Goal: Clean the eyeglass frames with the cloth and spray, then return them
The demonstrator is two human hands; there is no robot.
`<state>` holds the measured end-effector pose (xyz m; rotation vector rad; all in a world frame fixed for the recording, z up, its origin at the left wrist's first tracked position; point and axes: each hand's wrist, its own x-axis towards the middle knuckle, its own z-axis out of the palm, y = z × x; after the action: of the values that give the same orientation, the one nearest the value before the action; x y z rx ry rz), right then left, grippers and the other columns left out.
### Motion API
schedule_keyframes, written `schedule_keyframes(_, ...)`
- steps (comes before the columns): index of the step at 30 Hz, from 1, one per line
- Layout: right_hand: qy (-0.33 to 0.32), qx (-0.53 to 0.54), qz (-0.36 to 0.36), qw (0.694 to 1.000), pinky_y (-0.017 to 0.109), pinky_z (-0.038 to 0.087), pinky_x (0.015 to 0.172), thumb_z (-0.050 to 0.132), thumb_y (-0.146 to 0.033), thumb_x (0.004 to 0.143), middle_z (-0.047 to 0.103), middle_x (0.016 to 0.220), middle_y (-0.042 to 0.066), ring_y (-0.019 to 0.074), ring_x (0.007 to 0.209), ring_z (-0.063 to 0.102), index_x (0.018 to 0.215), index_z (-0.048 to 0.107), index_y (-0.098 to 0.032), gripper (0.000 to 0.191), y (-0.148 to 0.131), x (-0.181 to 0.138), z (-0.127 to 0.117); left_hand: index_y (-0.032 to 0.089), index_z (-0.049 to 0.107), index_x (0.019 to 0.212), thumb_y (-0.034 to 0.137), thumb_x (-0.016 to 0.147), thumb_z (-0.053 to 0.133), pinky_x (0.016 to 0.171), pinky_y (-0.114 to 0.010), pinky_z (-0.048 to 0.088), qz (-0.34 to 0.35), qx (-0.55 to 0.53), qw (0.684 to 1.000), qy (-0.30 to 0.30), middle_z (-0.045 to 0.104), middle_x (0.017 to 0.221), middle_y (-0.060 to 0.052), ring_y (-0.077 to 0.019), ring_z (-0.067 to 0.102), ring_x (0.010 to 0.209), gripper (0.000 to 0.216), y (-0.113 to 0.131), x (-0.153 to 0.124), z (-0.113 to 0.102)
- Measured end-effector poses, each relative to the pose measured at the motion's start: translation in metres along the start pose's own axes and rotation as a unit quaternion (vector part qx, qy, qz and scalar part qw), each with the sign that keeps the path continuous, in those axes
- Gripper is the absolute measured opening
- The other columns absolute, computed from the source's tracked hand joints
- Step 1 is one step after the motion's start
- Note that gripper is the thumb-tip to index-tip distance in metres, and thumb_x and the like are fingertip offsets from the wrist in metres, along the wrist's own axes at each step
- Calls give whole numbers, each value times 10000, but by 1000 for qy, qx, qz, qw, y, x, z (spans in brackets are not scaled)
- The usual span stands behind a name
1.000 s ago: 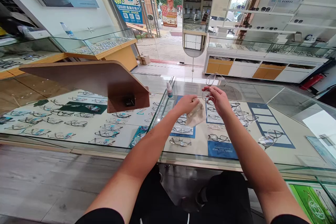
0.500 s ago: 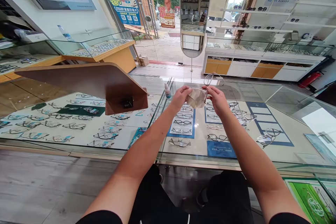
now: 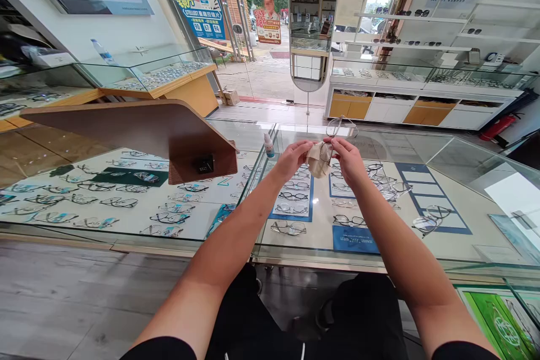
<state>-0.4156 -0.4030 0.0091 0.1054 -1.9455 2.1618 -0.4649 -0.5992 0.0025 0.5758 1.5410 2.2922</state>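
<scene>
Both my arms reach out over a glass display counter (image 3: 422, 152). My left hand (image 3: 294, 156) is closed on a beige cleaning cloth (image 3: 317, 161) and presses it against one lens of a thin metal pair of glasses (image 3: 338, 128). My right hand (image 3: 348, 157) pinches the frame of those glasses and holds them up above the counter, the other lens sticking up free. The two hands nearly touch around the cloth.
Under the glass lie several rows of spectacle frames (image 3: 291, 208) on blue and white mats. A small spray bottle (image 3: 268, 145) stands on the counter left of my hands. A brown wooden board (image 3: 135, 124) juts in from the left. Wall shelves (image 3: 422, 17) and a mirror (image 3: 314, 22) stand beyond.
My left hand rose with the cloth from beside the glasses and brought it onto the lens. Both hands moved slightly up and together; the right hand kept its grip on the frame.
</scene>
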Motion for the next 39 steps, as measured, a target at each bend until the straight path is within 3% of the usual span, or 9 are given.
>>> schedule_keyframes(4,-21,4,-2,1000,367,463,866,804,-674,847,810,1227,40,247,1073,652,1051,867,-291,439,4,0,2,158,813,953,632,722,984,814,-292,537,9,17,1000,-2,751,957,-45,-153,669,870,554,-4,1,1)
schedule_keyframes(10,-37,13,2,999,358,464,877,807,-663,862,808,1198,39,229,1046,650,1055,864,-286,427,10,-2,7,180,662,874,519,687,1052,784,-284,503,16,33,999,-6,669,854,19,-116,634,796,550,-7,-3,5)
schedule_keyframes(19,-31,26,28,999,371,500,792,835,-727,792,784,1024,52,236,923,646,1058,848,-279,521,2,-5,9,163,704,986,720,746,949,775,-305,498,-60,91,994,-32,719,934,-44,-149,655,826,654,-13,-2,3)
schedule_keyframes(22,-32,10,24,999,372,510,802,826,-753,781,790,1060,57,243,951,658,1069,838,-280,554,1,-6,10,168,694,986,704,739,961,808,-308,508,-52,82,995,-38,719,933,-35,-149,663,839,648,-13,-2,5)
schedule_keyframes(28,-33,27,12,999,364,508,857,841,-696,820,804,1121,43,227,979,642,1039,853,-287,464,2,-6,9,210,529,875,639,725,1001,718,-275,447,-18,49,998,-26,638,836,23,-109,578,750,655,-9,-6,10)
schedule_keyframes(35,-26,0,-3,1000,361,459,913,809,-668,861,807,1189,33,235,1086,643,1040,851,-293,417,5,-4,8,187,632,869,728,731,950,763,-279,490,-4,56,998,-2,635,880,7,-113,585,792,642,-8,-4,10)
schedule_keyframes(39,-30,-11,0,999,367,462,917,797,-697,852,810,1226,42,257,1138,655,1061,850,-293,458,5,-4,7,187,603,827,679,724,980,719,-263,457,4,53,999,-8,603,825,22,-100,554,746,628,-7,-5,11)
